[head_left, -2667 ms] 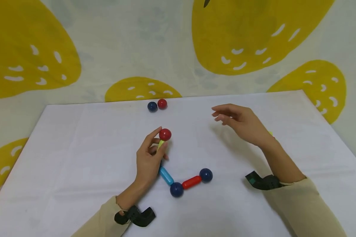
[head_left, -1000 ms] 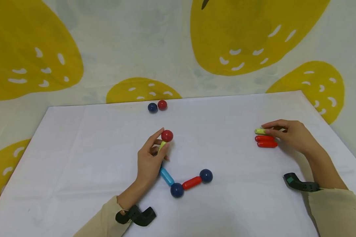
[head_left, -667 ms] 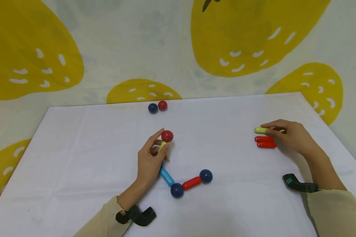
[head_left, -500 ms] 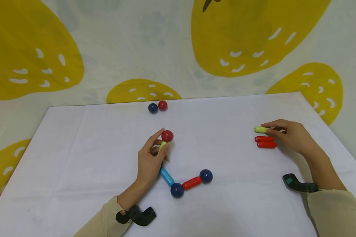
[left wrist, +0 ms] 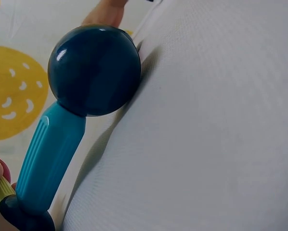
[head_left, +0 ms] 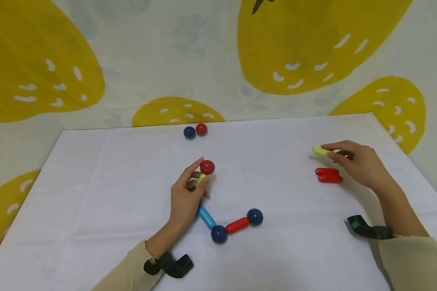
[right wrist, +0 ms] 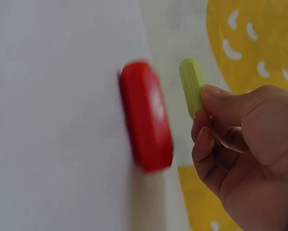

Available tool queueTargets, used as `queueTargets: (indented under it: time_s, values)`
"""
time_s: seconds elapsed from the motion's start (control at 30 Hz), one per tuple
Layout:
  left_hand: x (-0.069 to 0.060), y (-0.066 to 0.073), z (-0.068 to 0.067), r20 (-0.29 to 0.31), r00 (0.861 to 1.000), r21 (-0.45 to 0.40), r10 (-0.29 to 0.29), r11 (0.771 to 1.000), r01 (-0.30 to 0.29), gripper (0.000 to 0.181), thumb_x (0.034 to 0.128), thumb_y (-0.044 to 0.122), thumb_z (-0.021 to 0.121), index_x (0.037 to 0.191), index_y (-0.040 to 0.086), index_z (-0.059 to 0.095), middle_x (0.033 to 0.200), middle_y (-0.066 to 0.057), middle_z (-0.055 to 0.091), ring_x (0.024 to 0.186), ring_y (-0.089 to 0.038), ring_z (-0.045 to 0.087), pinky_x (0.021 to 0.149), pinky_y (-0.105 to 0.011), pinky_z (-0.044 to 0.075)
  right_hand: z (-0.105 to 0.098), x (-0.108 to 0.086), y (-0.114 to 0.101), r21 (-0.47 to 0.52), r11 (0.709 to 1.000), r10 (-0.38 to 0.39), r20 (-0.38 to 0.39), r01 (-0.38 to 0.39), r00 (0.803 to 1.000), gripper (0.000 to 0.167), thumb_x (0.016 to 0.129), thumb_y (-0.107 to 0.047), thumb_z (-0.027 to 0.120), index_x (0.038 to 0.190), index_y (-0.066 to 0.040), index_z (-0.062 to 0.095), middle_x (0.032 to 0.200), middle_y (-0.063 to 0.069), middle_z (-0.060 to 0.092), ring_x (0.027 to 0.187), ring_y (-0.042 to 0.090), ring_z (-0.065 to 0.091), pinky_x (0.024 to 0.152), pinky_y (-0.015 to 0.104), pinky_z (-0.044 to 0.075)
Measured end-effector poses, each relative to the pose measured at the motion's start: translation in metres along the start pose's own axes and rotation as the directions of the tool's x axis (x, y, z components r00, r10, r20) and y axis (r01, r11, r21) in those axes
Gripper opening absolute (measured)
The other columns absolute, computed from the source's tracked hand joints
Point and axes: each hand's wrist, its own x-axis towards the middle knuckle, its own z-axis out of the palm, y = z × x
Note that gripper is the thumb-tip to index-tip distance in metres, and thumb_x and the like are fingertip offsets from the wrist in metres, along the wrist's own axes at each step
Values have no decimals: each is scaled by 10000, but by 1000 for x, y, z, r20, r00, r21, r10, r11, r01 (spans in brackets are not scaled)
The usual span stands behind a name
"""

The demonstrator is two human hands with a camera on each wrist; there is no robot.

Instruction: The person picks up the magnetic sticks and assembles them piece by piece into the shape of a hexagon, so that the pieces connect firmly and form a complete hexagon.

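My left hand [head_left: 185,198] pinches a yellow-green rod [head_left: 201,178] that has a red ball [head_left: 207,167] on its upper end. That rod belongs to a chain: a dark blue ball at its lower end, mostly hidden by the hand, then a light blue rod [head_left: 206,217], a dark blue ball [head_left: 219,234], a red rod [head_left: 238,225] and another dark blue ball [head_left: 255,217]. Off to the right, my right hand [head_left: 362,165] holds a loose yellow-green rod [right wrist: 192,86] between thumb and fingers, above the table. Just below it lie two red rods [head_left: 328,175] side by side.
Near the back edge of the white-covered table [head_left: 105,173], a loose dark blue ball [head_left: 189,132] and a red ball [head_left: 202,129] sit together. Behind the table hangs a pale cloth [head_left: 160,52] with yellow fruit shapes.
My right hand moved right to the loose rods, took hold of the yellow-green one and has raised it away from the red rods. The left hand keeps its hold on the chain.
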Motion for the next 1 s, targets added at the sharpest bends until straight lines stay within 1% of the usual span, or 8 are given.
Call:
queueTargets:
  time_s: [0.1, 0.2, 0.33, 0.43, 0.57, 0.67, 0.9, 1.0]
  values:
    - [0, 0, 0, 2, 1000, 1, 2, 1000, -2, 469, 898, -14, 634, 1350, 59, 535, 962, -155, 598, 547, -380, 563, 508, -208, 406, 1, -1, -21, 53, 997, -47, -24, 48, 999, 299, 945, -271, 613, 1237, -217, 644, 1131, 32, 595, 814, 222, 544, 581, 210, 480]
    - [-1, 0, 0, -5, 1000, 9, -1, 1000, 2, 469, 898, -11, 635, 1351, 57, 534, 964, -150, 596, 549, -381, 564, 505, -206, 398, 5, 2, -45, 81, 987, -136, -50, 140, 989, 279, 925, -190, 648, 1201, -221, 670, 1077, -14, 607, 779, 203, 578, 612, 172, 474]
    - [-1, 0, -1, -10, 1000, 8, -9, 1000, 9, 470, 898, -12, 633, 1352, 57, 533, 966, -148, 593, 554, -384, 564, 507, -205, 398, 13, 7, -75, 106, 960, -253, -58, 258, 966, 287, 905, -111, 665, 1170, -222, 689, 1038, -55, 615, 749, 170, 601, 660, 134, 455]
    - [-1, -1, -1, -3, 1000, -7, -7, 1000, 7, 470, 900, -13, 631, 1353, 59, 532, 968, -156, 592, 556, -389, 562, 513, -208, 411, 21, 9, -93, 141, 939, -310, -46, 314, 950, 294, 899, -90, 669, 1162, -219, 693, 1025, -63, 624, 739, 138, 602, 659, 164, 463]
    - [-1, 0, 0, -4, 1000, -13, -2, 1000, 2, 469, 898, -15, 633, 1351, 57, 534, 966, -160, 593, 554, -390, 558, 509, -205, 404, 34, 14, -112, 192, 903, -389, -21, 385, 921, 294, 895, -85, 671, 1161, -207, 694, 1007, -64, 631, 735, 116, 596, 668, 199, 480]
    - [-1, 0, -1, -5, 1000, -10, 3, 1000, -3, 466, 898, -16, 632, 1349, 48, 534, 966, -159, 595, 554, -387, 557, 506, -202, 395, 44, 18, -123, 223, 878, -435, 2, 423, 901, 290, 891, -71, 671, 1156, -186, 696, 992, -63, 632, 750, 137, 601, 688, 211, 495]
    - [-1, -1, -1, -6, 1000, -8, 7, 1000, -7, 460, 902, -18, 626, 1348, 34, 530, 965, -164, 594, 553, -387, 557, 514, -201, 410, 66, 25, -149, 260, 866, -458, 70, 427, 886, 296, 882, -38, 675, 1155, -148, 699, 1032, -59, 644, 807, 112, 602, 745, 281, 521]
    - [-1, -1, 0, -4, 1000, -6, 7, 1000, -7, 461, 903, -17, 624, 1351, 24, 525, 966, -166, 593, 553, -390, 559, 513, -203, 414, 74, 28, -158, 264, 857, -478, 88, 442, 874, 285, 883, -58, 680, 1153, -147, 701, 1047, -56, 650, 830, 105, 589, 751, 311, 518]
